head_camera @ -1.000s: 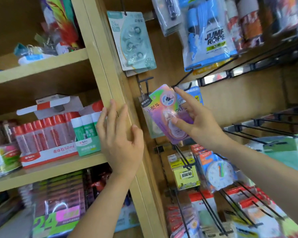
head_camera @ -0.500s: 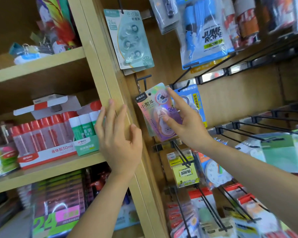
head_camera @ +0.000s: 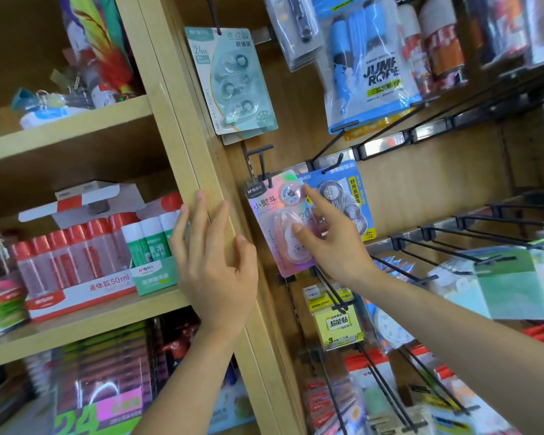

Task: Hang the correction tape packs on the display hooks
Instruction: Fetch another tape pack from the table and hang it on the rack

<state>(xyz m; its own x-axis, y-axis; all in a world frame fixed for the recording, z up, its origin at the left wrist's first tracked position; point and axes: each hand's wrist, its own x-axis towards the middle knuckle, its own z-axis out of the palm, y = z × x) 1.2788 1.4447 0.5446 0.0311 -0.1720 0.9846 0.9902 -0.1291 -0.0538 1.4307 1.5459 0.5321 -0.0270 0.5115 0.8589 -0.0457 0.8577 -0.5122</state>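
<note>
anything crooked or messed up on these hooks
The pink correction tape pack leans askew at its hook, overlapping the left edge of the blue correction tape pack, with the right hand pinching it. Nothing looks spilled or damaged.

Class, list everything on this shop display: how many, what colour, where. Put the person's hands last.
pink correction tape pack: one, holographic pink, at a display hook right of the wooden upright
blue correction tape pack: one, blue, hanging just right of the pink pack
teal correction tape pack: at least one, pale teal, on the hook above
jump rope pack: one, blue, top row
liquid glue bottles: several, red caps, boxed on the left shelf
glue sticks: several, green and white, right of the bottles
sticky note pack: one, yellow, lower hook
left hand: flat against the wooden upright
right hand: pinches the pink pack's right side
</note>
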